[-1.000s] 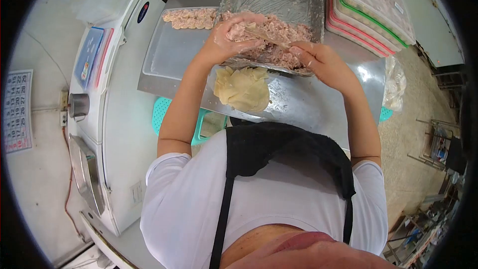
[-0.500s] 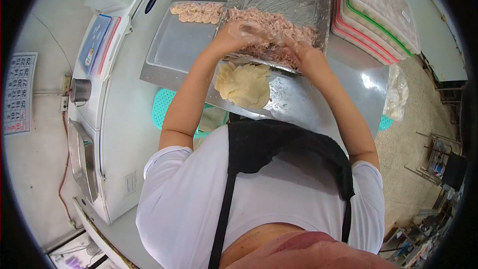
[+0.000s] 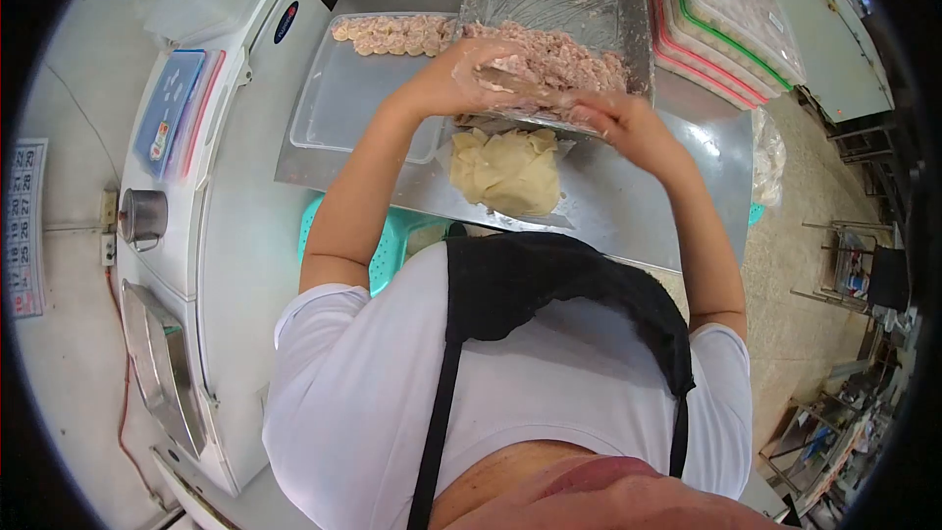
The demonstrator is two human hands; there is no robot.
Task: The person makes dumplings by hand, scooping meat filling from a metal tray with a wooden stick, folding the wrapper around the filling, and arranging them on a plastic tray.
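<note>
My left hand (image 3: 469, 77) is curled at the near left corner of the metal tray (image 3: 636, 29), closed around something pale that I cannot make out. In my right hand (image 3: 628, 126) is a flat spatula (image 3: 540, 91), its blade reaching left to the left hand. Raw minced meat (image 3: 564, 57) fills the near half of the tray, just behind both hands. Below the hands a stack of round, pale yellow dough wrappers (image 3: 505, 172) lies on the table. To the left, rows of filled dumplings (image 3: 392, 36) sit along the far edge of a plastic tray (image 3: 358, 103).
Stacked lidded containers (image 3: 731, 15) with green and red rims stand at the right. A white freezer (image 3: 235, 236) flanks me on the left, carrying a metal cup (image 3: 144, 216). A turquoise basket (image 3: 392, 245) is under the metal table (image 3: 677, 191). A plastic bag (image 3: 768, 159) hangs at its right edge.
My right hand has pulled back right and toward me, out over the tray's near edge. The spatula now shows plainly between my hands. The whole view has shifted slightly.
</note>
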